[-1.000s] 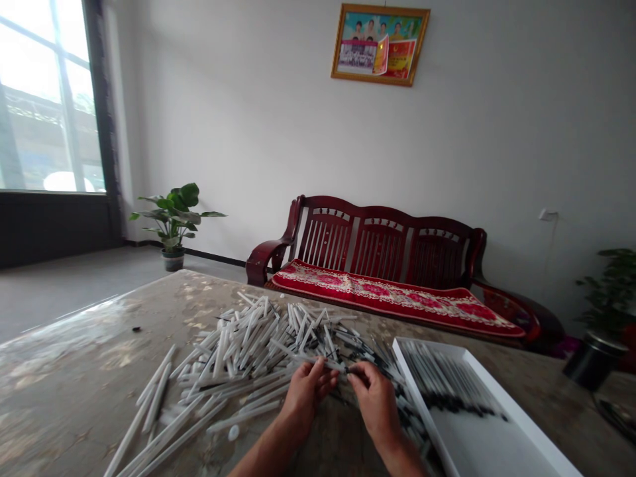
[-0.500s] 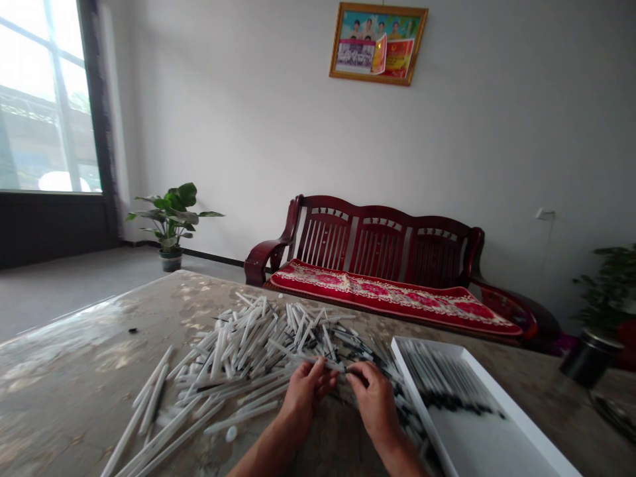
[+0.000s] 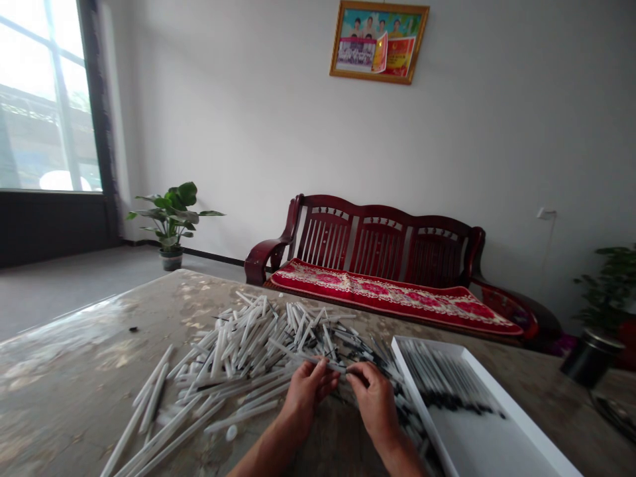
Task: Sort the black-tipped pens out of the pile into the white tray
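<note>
Between my hands lies a slim, whitish translucent pen [image 3: 336, 366], roughly level above the table. My left hand [image 3: 307, 392] is closed on its body, thumb against fingers. At the pen's dark right end, my right hand [image 3: 373, 397] pinches with thumb and forefinger; a small part there may be a cap, but the fingers hide it. Just beyond my hands spreads a loose heap of white pen tubes [image 3: 248, 341]. Dark-ended pieces [image 3: 412, 421] lie beside my right hand, partly hidden by it.
A shallow white tray [image 3: 477, 445] on the right holds a row of pens with black ends. Longer white tubes [image 3: 166, 434] lie at the table's left front. Behind the table [image 3: 64, 397] stands a red wooden bench [image 3: 380, 248]. A dark pot [image 3: 591, 358] is far right.
Almost nothing differs. Both hands keep the same hold on the pen, with only a very slight shift of the fingers; the heap and the tray look unchanged.
</note>
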Available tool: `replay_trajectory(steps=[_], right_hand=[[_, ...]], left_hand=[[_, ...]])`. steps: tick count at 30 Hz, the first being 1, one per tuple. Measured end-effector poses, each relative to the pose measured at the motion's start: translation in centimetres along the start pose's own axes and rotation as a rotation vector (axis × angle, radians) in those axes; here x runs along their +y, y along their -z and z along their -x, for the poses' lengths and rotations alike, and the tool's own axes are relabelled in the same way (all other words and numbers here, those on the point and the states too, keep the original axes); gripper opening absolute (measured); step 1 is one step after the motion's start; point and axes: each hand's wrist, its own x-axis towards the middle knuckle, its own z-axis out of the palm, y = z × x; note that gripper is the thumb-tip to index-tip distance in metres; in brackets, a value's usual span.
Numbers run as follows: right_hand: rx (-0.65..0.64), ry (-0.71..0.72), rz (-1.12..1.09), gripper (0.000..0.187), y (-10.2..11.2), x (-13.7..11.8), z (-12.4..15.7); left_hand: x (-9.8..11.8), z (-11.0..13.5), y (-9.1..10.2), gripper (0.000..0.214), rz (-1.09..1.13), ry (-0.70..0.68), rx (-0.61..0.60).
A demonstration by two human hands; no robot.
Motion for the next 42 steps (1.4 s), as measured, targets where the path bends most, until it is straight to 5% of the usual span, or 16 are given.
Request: replay_trajectory(steps=[6, 17, 24, 42], right_hand=[[-0.082, -0.148, -0.051, 0.026, -0.3, 0.7, 0.1], [-0.118, -0.159, 0.108, 0.053, 0.0, -0.4, 0.2], [-0.153, -0.086, 0.081, 0.041, 0.5, -1.2, 0.2], [-0.171, -0.12, 0.149, 0.053, 0.8, -1.4, 0.3]], left_hand=[[0.3, 0.4, -0.4, 0.016, 0.001, 0.018, 0.011], [0.2, 0.9, -0.7, 0.024, -0.066, -0.041, -0.043], [0.2, 0.8, -0.6, 0.021, -0.044, -0.029, -0.01], [0.1, 1.1, -1.0, 0.026, -0.055, -0.025, -0.045]])
